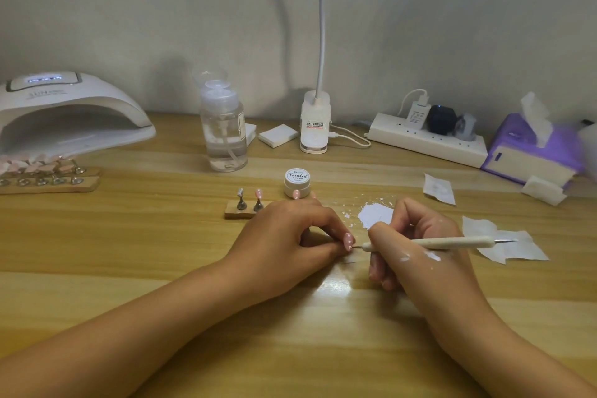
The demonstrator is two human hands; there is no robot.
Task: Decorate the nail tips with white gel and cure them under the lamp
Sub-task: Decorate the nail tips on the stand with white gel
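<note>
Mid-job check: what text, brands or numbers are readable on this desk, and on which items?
"Painted": lid of the white gel jar; the smaller print around it is too small to read.
"SUN": top of the curing lamp; the print after it and the lit display are blurred.
Desk lamp base label: unreadable.
Charger label: unreadable.

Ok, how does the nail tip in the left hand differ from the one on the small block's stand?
The held nail tip is pinched in the left hand; the mounted nail tip sits upright on a metal stand on the wooden block. The dotting tool in the right hand aims its point at the held one; the mounted one is untouched. Both are pink.
</note>
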